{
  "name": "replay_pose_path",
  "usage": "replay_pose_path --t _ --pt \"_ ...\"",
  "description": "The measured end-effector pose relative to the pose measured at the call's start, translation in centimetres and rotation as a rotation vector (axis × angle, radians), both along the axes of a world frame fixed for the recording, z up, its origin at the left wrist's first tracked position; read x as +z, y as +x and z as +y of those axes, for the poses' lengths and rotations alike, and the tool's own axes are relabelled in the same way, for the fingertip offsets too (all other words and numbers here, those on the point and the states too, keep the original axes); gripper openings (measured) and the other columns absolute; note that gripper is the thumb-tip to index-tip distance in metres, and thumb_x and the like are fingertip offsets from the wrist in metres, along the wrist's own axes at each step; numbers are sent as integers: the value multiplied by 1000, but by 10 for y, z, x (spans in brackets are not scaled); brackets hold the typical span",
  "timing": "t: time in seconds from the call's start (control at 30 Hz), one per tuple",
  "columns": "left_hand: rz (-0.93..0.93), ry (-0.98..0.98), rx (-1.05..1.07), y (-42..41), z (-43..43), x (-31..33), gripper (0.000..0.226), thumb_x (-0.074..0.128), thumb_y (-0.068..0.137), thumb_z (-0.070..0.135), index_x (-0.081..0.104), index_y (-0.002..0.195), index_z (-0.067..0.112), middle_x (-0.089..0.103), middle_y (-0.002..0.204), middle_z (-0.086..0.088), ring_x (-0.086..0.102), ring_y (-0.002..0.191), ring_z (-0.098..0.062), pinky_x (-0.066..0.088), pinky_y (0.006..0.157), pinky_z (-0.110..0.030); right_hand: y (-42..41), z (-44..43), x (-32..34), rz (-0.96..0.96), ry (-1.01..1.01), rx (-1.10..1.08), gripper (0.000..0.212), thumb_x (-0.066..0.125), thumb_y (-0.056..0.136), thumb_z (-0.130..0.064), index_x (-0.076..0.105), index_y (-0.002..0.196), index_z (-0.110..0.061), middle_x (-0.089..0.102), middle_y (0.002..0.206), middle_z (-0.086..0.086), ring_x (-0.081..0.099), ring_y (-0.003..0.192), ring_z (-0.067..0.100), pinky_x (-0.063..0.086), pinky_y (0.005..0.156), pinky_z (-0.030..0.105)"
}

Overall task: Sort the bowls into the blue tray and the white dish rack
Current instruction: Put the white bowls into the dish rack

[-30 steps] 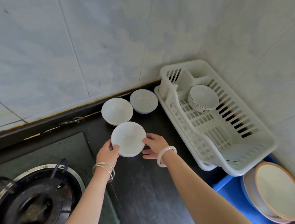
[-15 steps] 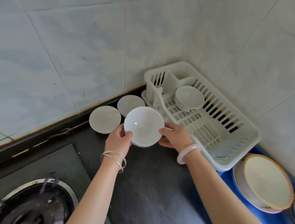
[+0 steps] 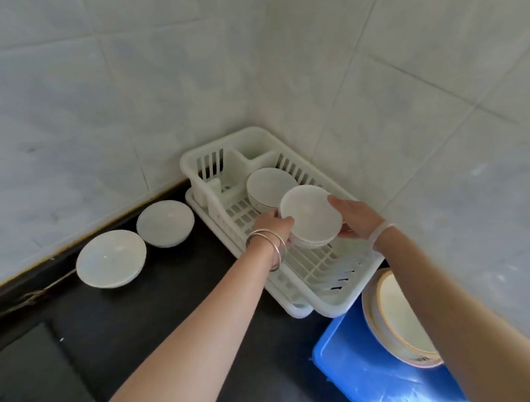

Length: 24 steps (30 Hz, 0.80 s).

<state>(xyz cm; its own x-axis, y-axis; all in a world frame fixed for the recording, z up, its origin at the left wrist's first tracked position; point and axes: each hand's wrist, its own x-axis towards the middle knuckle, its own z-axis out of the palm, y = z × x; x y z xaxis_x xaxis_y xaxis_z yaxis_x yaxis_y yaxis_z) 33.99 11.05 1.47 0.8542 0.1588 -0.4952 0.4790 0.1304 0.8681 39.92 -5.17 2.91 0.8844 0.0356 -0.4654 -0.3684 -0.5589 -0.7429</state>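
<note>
Tiled corner hems rack (image 3: 310, 296); both hands grip bowl (image 3: 310, 213) w/in rim.

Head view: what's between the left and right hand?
A white round bowl, gripped at opposite rims by left hand and right hand, above the white plastic dish rack, seen in the head view.

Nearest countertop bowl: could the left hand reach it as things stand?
Probably, once freed. The left hand and right hand both grip the held bowl over the white dish rack; nothing blocks the nearest countertop bowl.
</note>
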Motion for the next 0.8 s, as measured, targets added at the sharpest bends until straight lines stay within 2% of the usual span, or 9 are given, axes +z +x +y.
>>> replay_pose_path --t 0.07,0.13,0.33,0.43,0.6,0.67,0.73,0.8 --pt "47 23 -63 13 -15 -12 36 48 85 3 56 120 2 61 116 -20 61 99 -35 51 90 -52 8 -12 -8 29 -91 1 54 46 89 -55 59 113 -8 67 99 17 65 94 32 56 86 43" --pt "105 42 -124 24 -27 -24 39 47 85 3 53 124 2 58 125 -23 57 113 -39 48 95 -51 12 -20 -17 58 -160 18 60 42 89 -58 60 115 -7 67 107 19 64 100 33 55 86 42" --pt "229 24 -177 43 -43 -43 37 44 89 -2 48 126 -3 53 130 -24 55 114 -41 52 81 -42 23 -33 -42 63 -402 131 71 31 88 -65 64 103 -4 71 95 18 67 88 34 54 87 49" --pt "263 61 -237 50 -43 -48 39 43 88 -7 47 127 -4 52 132 -23 57 114 -38 52 89 -45 27 -36 -48 49 -465 174 75 28 88 -66 66 100 -2 72 93 18 68 85 33 54 87 47" --pt "289 56 -289 56 -41 -51 43 43 89 -9 45 131 -1 47 138 -20 51 123 -34 48 97 -39 33 -38 -54 28 -494 188 69 29 92 -59 65 98 0 71 93 18 67 86 33 53 87 45" --pt "295 24 -314 54 -37 -49 42 44 90 -7 44 132 -1 45 139 -21 50 125 -32 46 100 -37 35 -39 -52 25 -553 222 60 30 94 -56 62 85 -5 67 80 12 65 77 29 52 77 38" --pt "293 -15 -333 52 -33 -47 41 47 91 -4 45 131 -1 46 138 -21 50 125 -31 46 100 -34 34 -40 -48 14 -631 245 51 31 95 -52 55 74 -12 59 67 5 57 62 22 43 59 29" --pt "283 -43 -354 49 -29 -47 40 48 91 -1 46 131 0 48 137 -20 52 123 -31 47 98 -34 34 -42 -47 0 -684 277 44 32 97 -46 57 85 -12 58 71 5 54 63 22 37 58 28"
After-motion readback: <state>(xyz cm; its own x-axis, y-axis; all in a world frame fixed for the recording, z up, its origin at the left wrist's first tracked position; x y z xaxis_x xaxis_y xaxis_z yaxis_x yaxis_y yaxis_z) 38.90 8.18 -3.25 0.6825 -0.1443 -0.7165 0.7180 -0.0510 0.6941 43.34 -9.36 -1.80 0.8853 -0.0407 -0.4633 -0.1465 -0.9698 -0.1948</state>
